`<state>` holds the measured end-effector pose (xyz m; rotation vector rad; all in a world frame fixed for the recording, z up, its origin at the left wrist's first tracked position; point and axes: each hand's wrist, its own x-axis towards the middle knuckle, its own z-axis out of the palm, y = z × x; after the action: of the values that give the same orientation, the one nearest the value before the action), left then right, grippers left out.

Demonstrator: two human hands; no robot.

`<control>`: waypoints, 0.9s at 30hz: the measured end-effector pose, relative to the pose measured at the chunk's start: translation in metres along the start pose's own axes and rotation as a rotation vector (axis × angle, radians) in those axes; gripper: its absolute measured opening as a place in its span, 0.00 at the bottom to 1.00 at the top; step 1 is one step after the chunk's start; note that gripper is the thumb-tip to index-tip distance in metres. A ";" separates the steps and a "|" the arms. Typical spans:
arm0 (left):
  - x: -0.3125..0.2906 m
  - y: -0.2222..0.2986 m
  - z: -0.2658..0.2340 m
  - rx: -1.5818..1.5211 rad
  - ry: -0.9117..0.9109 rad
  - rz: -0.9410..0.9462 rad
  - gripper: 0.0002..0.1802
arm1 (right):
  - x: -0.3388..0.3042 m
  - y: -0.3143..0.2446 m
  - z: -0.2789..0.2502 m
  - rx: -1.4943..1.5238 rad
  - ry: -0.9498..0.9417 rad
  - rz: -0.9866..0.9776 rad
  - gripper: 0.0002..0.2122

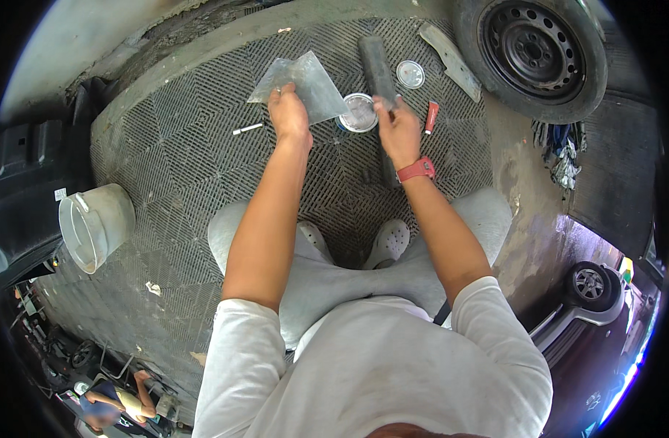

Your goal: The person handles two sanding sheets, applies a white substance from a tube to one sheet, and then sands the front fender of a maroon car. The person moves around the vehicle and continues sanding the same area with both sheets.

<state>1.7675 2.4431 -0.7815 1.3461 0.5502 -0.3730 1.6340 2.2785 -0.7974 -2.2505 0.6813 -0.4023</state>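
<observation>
My left hand is closed on the near edge of a thin grey sheet, held above the mat with its far corner pointing up and away. My right hand is at the right rim of an open round can with pale grey contents. Its thumb and fingers are pinched together; what they hold, if anything, is too small to make out. A long dark bar lies beneath the right hand, running from far to near. Right of it are a round can lid and a red tube.
A small white-and-silver stick lies on the ribbed mat. A flat greyish strip lies beside a wheel at the far right. A white bucket stands left. Another person sits at the lower left; a car is at right.
</observation>
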 end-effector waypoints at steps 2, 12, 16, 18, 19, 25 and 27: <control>-0.001 0.005 0.001 0.023 -0.064 -0.023 0.34 | -0.009 0.011 0.009 0.000 -0.102 0.106 0.09; 0.027 -0.022 -0.003 0.538 -0.155 0.050 0.27 | -0.001 -0.009 -0.074 0.420 -0.020 0.274 0.14; 0.033 -0.028 0.000 0.636 -0.266 0.100 0.27 | -0.014 -0.046 -0.112 0.449 0.015 0.231 0.14; 0.033 -0.028 0.003 0.639 -0.297 0.099 0.27 | -0.024 -0.070 -0.128 0.434 0.046 0.214 0.15; 0.035 -0.029 0.004 0.648 -0.298 0.101 0.27 | -0.029 -0.078 -0.133 0.422 0.064 0.202 0.15; 0.034 -0.026 0.009 0.560 -0.371 0.069 0.29 | -0.055 -0.108 -0.155 0.421 0.094 0.077 0.14; 0.030 -0.021 0.011 0.516 -0.396 0.033 0.30 | -0.064 -0.113 -0.158 0.399 0.103 0.051 0.14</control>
<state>1.7820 2.4301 -0.8139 1.7136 0.0967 -0.7711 1.5477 2.2931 -0.6125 -1.8422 0.6448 -0.5779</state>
